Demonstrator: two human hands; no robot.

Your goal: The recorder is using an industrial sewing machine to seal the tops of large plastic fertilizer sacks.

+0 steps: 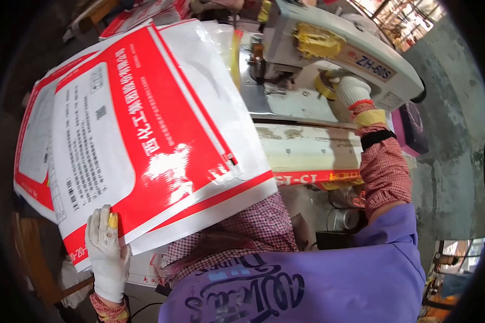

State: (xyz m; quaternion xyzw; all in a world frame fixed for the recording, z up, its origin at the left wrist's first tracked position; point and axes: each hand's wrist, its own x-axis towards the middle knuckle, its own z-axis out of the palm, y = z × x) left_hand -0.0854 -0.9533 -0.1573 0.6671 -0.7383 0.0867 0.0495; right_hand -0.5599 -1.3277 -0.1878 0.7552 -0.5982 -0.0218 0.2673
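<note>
Large red and white printed sacks (172, 129) lie overlapped in front of me, their glossy sheets reaching over my lap. My left hand (106, 253), in a white glove with yellow tape round one finger, rests with straight fingers on the near left corner of the top sack. Under the arm of a sewing machine (355, 54), at the right, is my right hand (352, 90), also gloved in white. Its fingers are curled at a yellow ring-shaped thing (324, 85); the exact kind is unclear. The sacks' far right edge lies beside the machine's needle area.
A pale machine table (307, 148) with a red printed strip along its front stands before me. A purple and black box (409, 128) sits beyond my right forearm. More red and white sacks (145, 16) are stacked at the back left. A wooden frame (35, 253) stands at left.
</note>
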